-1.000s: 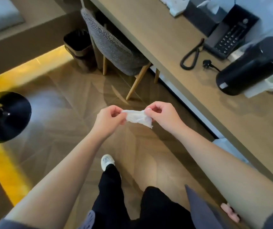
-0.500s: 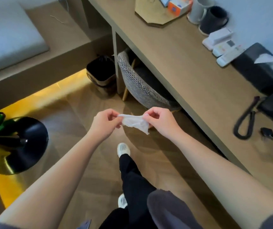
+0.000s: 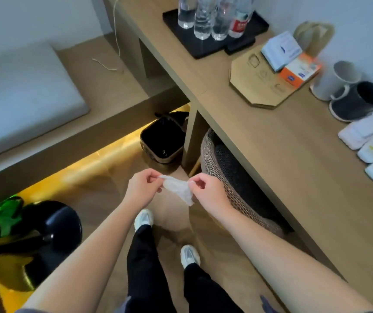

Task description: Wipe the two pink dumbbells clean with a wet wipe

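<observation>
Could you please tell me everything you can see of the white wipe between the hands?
The wet wipe is a thin, white sheet, crumpled and partly see-through. It hangs above the wooden floor, pinched at one end by the left hand and at the other by the right hand. Its loose lower edge droops below the right hand.

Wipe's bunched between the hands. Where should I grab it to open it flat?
Probably the loose lower corner of the wet wipe, coming from below with the right hand. The left hand pinches the top edge, and the crumpled tail hangs free under the right fingertips, so drawing it down should unfold the sheet.
</observation>
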